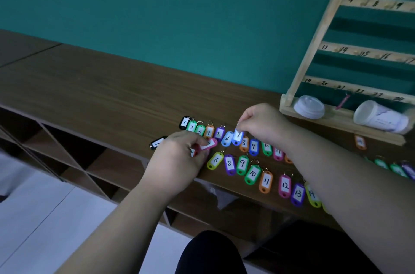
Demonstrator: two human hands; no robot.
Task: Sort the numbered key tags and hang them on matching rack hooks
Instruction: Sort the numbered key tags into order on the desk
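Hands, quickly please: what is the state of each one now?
Left hand: closed, holding a pink tag.
Right hand: closed, pinching the top of the blue tag 7.

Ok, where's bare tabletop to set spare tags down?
Free: the wooden top left of the loose black tag, and the strip between the far tag row and the green wall. Crowded: both tag rows, rightward to the rack base.

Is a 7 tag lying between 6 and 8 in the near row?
No, the yellow 6 tag lies directly beside the purple 8 tag there, with nothing between them.
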